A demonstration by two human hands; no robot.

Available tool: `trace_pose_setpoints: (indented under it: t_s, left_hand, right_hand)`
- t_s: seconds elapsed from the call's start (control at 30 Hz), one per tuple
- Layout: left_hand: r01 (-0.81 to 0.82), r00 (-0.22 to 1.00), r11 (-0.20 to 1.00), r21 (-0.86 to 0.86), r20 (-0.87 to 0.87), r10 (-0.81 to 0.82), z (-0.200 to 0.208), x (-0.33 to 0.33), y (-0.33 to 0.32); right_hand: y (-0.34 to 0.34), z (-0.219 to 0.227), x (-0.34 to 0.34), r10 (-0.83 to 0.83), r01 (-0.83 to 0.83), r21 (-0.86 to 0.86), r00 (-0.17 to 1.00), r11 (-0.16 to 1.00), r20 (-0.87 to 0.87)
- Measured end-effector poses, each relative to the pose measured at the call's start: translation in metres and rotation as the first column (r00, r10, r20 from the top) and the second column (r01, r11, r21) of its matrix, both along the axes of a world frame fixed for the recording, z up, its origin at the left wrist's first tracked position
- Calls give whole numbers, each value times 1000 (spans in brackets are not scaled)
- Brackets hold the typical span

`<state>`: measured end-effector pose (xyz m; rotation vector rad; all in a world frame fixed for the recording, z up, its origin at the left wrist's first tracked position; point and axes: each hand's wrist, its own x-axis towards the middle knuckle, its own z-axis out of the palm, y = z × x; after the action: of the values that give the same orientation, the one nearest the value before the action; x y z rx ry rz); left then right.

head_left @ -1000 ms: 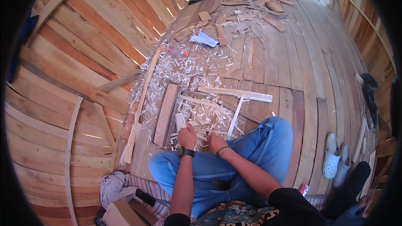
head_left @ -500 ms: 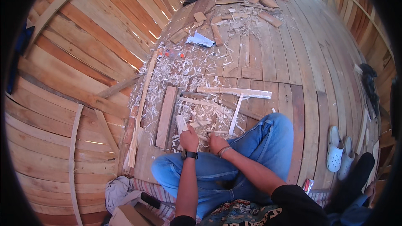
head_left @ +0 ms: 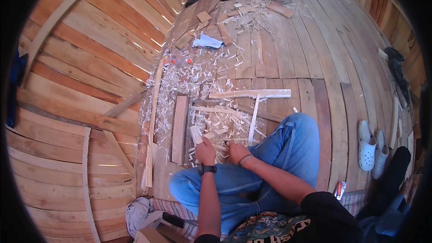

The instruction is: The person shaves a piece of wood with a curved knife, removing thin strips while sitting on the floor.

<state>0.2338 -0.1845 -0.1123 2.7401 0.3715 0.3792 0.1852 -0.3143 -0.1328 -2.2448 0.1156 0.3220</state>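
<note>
Closed round a short pale piece of wood is my left hand, with a dark watch on its wrist. My right hand is curled shut just to the right, over the wood chips. A small thin dark tip shows by its fingers, too small to name. Left of my hands a thick reddish-brown wood block lies on the floor. Beyond them lies a long pale board, and a thin white strip of wood runs from it toward my right knee.
Shavings cover the floor at the left, beside a long narrow plank. A white sheet and wood offcuts lie farther off. Light clogs stand at the right, near another person's dark-clad leg. A plank wall rises at the left.
The whole view has shifted slightly, with the floor objects now a little to the left and higher at the far end. Both hands keep nearly the same pose and hold.
</note>
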Motion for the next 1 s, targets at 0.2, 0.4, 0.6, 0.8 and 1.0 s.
trace_pose_setpoints:
  t_s: [0.2, 0.4, 0.6, 0.8, 1.0]
  left_hand:
    - [-35, 999, 997, -75, -23, 34, 2, 1, 3]
    - [-61, 996, 993, -98, -75, 54, 4, 4, 6]
    - [-51, 992, 996, -66, -116, 43, -1, 3, 2]
    - [-43, 998, 996, -73, -55, 39, 0, 1, -1]
    - [-46, 991, 995, -88, -128, 35, 15, -2, -5]
  right_hand:
    - [7, 3, -2, 31, -31, 13, 999, 999, 22]
    - [9, 5, 2, 13, -16, 49, 998, 999, 65]
    - [1, -31, 4, -15, 14, 39, 1000, 999, 27]
    - [1, 0, 1, 10, -12, 43, 1000, 999, 29]
    - [5, 20, 2, 27, -28, 14, 999, 1000, 34]
